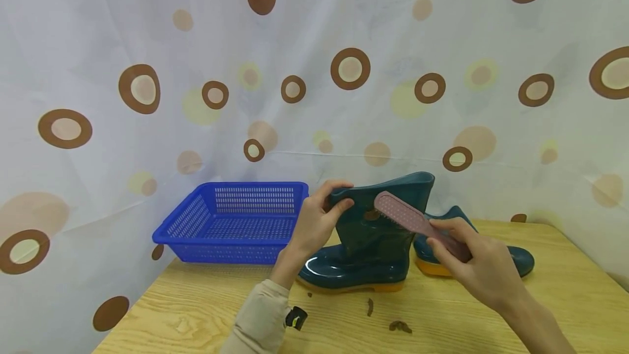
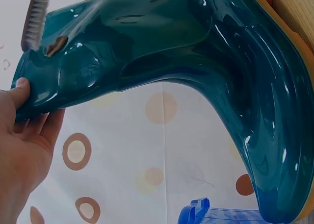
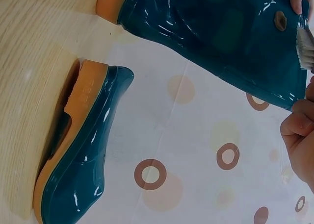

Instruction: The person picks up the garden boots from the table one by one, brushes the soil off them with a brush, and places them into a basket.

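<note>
A dark green rubber boot (image 1: pixel 375 245) with an orange sole stands on the table, its toe toward the left. My left hand (image 1: pixel 316 217) pinches the top rim of its shaft, thumb outside and fingers around the edge. In my right hand (image 1: pixel 479 258) I grip the handle of a pink brush (image 1: pixel 400 212), whose bristles face the upper shaft. A brown smear of dirt (image 2: pixel 57 46) clings to the shaft close to the brush head. In the right wrist view the bristles (image 3: pixel 304 47) overlap the boot near its rim.
Behind my right hand lies another green boot (image 1: pixel 521 260) with an orange sole. A blue plastic basket (image 1: pixel 228 253) stands at the left. Several brown crumbs (image 1: pixel 400 326) and a small black object (image 1: pixel 296 318) are on the wooden table (image 1: pixel 196 310). A dotted curtain (image 1: pixel 314 124) hangs behind.
</note>
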Action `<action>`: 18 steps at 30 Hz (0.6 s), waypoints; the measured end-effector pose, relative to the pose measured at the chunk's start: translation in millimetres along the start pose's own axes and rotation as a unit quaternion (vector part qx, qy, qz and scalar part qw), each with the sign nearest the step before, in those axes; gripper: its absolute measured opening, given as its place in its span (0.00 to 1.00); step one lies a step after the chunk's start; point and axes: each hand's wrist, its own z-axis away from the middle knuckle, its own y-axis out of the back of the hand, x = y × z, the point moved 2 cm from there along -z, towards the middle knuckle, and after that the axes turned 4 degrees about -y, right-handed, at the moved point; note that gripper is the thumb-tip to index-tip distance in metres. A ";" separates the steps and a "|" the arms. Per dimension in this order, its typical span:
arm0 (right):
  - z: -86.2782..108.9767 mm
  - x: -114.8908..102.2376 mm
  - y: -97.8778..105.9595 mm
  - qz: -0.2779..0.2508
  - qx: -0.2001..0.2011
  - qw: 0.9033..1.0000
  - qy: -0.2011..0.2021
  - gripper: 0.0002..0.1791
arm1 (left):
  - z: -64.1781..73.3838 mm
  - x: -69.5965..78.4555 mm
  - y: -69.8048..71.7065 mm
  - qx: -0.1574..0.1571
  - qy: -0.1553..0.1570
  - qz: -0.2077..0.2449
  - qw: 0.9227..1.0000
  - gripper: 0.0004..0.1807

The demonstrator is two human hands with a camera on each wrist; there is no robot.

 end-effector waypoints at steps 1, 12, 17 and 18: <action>0.1 0.3 -0.3 0.000 0.000 1.000 -0.005 0.25 | 0.1 0.0 -0.2 -0.001 0.002 0.003 1.000 0.16; -1.2 -0.1 -5.0 0.025 -0.032 0.999 -0.028 0.20 | 0.6 -3.6 1.9 -0.017 0.005 0.024 1.000 0.20; -0.4 -0.3 -6.2 0.030 -0.033 0.999 -0.027 0.19 | 0.3 -5.5 2.3 -0.009 0.014 0.015 1.000 0.26; -0.2 -0.3 -6.2 0.031 -0.033 0.999 -0.028 0.19 | 0.2 -6.2 2.4 -0.009 0.016 0.014 1.000 0.28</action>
